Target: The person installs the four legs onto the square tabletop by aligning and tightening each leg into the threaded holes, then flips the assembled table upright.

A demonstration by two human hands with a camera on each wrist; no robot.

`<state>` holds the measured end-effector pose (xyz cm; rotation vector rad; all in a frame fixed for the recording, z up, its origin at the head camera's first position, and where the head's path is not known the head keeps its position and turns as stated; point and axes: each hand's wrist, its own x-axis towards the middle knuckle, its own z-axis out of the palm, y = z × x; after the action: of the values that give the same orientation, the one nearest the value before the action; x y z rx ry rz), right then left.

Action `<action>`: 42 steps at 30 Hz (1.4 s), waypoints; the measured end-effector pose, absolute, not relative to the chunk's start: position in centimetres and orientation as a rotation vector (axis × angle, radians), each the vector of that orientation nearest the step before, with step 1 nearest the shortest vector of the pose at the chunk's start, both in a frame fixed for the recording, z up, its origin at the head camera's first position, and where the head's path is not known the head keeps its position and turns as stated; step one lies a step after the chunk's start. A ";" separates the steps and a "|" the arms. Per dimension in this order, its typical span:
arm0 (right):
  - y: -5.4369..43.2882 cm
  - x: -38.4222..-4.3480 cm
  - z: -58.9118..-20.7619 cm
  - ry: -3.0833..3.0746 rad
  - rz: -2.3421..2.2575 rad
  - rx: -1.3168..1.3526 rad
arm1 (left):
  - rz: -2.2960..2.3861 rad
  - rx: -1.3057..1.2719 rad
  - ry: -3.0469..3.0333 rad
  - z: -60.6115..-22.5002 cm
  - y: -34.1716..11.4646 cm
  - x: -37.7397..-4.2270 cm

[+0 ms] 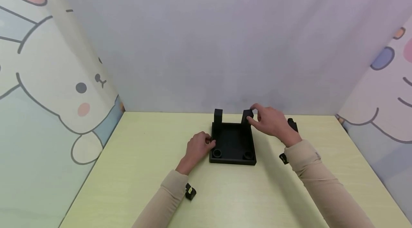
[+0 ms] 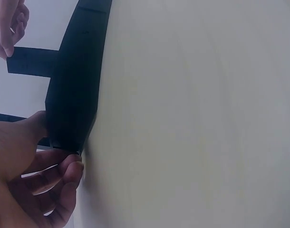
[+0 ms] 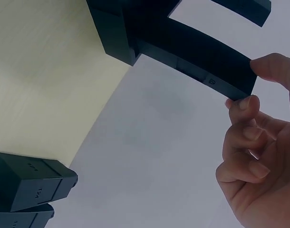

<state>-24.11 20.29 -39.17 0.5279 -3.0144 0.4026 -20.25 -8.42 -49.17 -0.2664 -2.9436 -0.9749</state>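
A black square tray-like base (image 1: 232, 145) lies on the table, with two round sockets at its near corners. Upright black posts stand at its far corners, a left post (image 1: 218, 117) and a right post (image 1: 246, 117). My right hand (image 1: 271, 122) pinches the top of the right post; in the right wrist view, thumb and index finger grip the end of that post (image 3: 197, 54). At the base's left edge, my left hand (image 1: 197, 149) pinches the rim between thumb and fingers, seen close up beside the base's side wall (image 2: 76, 90) in the left wrist view.
Two loose black blocks (image 3: 35, 183) with rounded pegs lie together on the table, partly behind my right wrist in the head view. A pale wall (image 1: 206, 42) rises at the table's back edge. Small black devices sit by both sleeves, the left one (image 1: 190, 192) with yellow on it.
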 end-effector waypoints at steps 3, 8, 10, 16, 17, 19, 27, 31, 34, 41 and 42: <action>20.2 -24.1 -39.2 -3.003 0.396 0.522 | -0.971 -0.260 -2.949 -49.2 -8.4 -20.2; 20.2 -24.1 -39.4 -2.970 0.373 0.518 | -0.973 -0.264 -2.943 -49.4 -8.5 -20.3; 20.2 -24.1 -39.4 -2.959 0.366 0.512 | -0.973 -0.270 -2.934 -49.4 -8.5 -20.3; 20.1 -24.1 -39.6 -2.931 0.343 0.510 | -0.955 -0.275 -2.916 -49.4 -8.3 -20.2; 20.0 -24.2 -39.6 -2.929 0.339 0.509 | -0.956 -0.273 -2.914 -49.4 -8.3 -20.2; 20.0 -24.1 -39.7 -2.928 0.328 0.499 | -0.960 -0.273 -2.913 -49.4 -8.2 -20.2; 20.0 -24.0 -39.9 -2.924 0.325 0.468 | -0.946 -0.285 -2.907 -49.5 -8.0 -20.3; 20.0 -24.0 -40.1 -2.944 0.338 0.447 | -0.958 -0.282 -2.904 -49.6 -8.1 -20.3; 20.2 -24.0 -40.2 -2.963 0.346 0.438 | -0.962 -0.284 -2.907 -49.6 -8.1 -20.3; 21.0 -23.8 -40.1 -2.974 0.346 0.427 | -0.973 -0.283 -2.909 -49.4 -8.3 -20.3; 21.2 -23.8 -40.1 -2.974 0.345 0.431 | -0.970 -0.282 -2.909 -49.4 -8.3 -20.3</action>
<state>-23.83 21.23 -40.06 0.4312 -2.9737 0.3454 -20.34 -8.30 -49.37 -0.2825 -2.9091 -0.9701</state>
